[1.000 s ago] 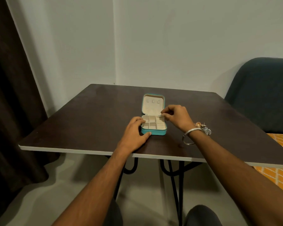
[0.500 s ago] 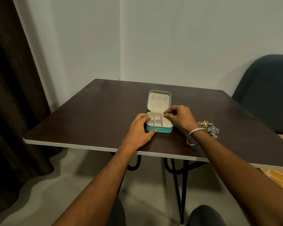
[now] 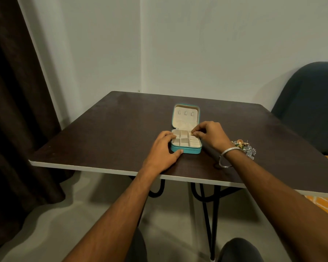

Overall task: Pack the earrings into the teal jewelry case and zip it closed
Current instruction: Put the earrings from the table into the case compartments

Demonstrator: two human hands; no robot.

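The teal jewelry case (image 3: 186, 148) lies open on the dark desk (image 3: 106, 133), its lid flat behind the tray. The left hand (image 3: 162, 150) rests against the case's left side, fingers curled over the rim and thumb at the front corner. The right hand (image 3: 209, 135) hovers over the tray's back right compartment, fingertips pinched on what seems a small earring (image 3: 192, 132). More earrings (image 3: 243, 147) lie heaped on the desk just right of the right wrist, which wears a silver bangle (image 3: 226, 157).

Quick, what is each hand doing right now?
Left hand: holds the teal case steady by its left side.
Right hand: pinches a small gold earring over the case.
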